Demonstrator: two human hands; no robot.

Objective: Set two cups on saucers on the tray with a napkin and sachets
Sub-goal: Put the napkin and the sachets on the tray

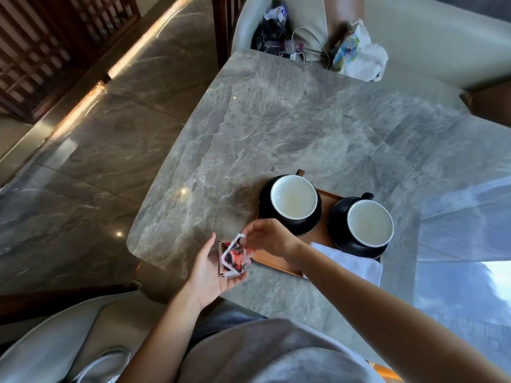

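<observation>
A wooden tray (279, 261) lies near the front edge of the marble table (276, 128). On it stand two black cups with white insides, the left cup (293, 196) and the right cup (370, 223), each on a black saucer (359, 248). A white napkin (351, 261) lies on the tray's near end, partly under my right forearm. My left hand (208, 272) is palm up just left of the tray, holding red-and-white sachets (235, 257). My right hand (269, 235) pinches the top of one sachet.
A cream armchair (414, 40) stands behind the table, holding a black bag, cables and a crumpled printed bag (359, 51). Another chair (55, 341) sits at my lower left. Polished stone floor stretches to the left of the table.
</observation>
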